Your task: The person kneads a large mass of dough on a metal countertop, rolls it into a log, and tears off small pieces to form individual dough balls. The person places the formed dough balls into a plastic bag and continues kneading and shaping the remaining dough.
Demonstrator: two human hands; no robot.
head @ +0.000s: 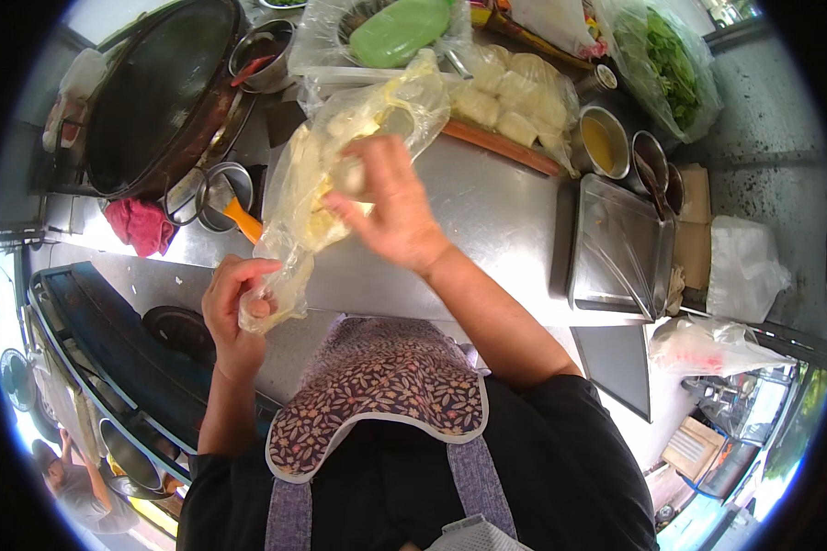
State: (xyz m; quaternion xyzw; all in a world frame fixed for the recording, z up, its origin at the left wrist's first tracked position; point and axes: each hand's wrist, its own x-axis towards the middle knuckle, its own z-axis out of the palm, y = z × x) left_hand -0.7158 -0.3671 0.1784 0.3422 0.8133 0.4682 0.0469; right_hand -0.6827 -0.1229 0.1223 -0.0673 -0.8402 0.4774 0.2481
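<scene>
My left hand [229,310] pinches the near end of a clear plastic bag [286,196] between thumb and fingers. The bag stretches away across the steel worktop [503,227], with pale yellow dough pieces [320,213] showing inside or under the film. Over the middle of the bag, my right hand [396,206] grips a pale, rounded dough piece [350,176]. Motion blurs this hand and the piece in it. A second plastic bag [565,117] full of dough balls [520,89] lies beyond the right hand, against a wooden strip [503,147].
At the left stand a large dark griddle pan [165,96] and a metal pot with an orange-handled scraper [242,219]. A metal tray with tongs [624,248] and a cup of yellow liquid [598,143] are at the right. A person [86,482] is at the lower left.
</scene>
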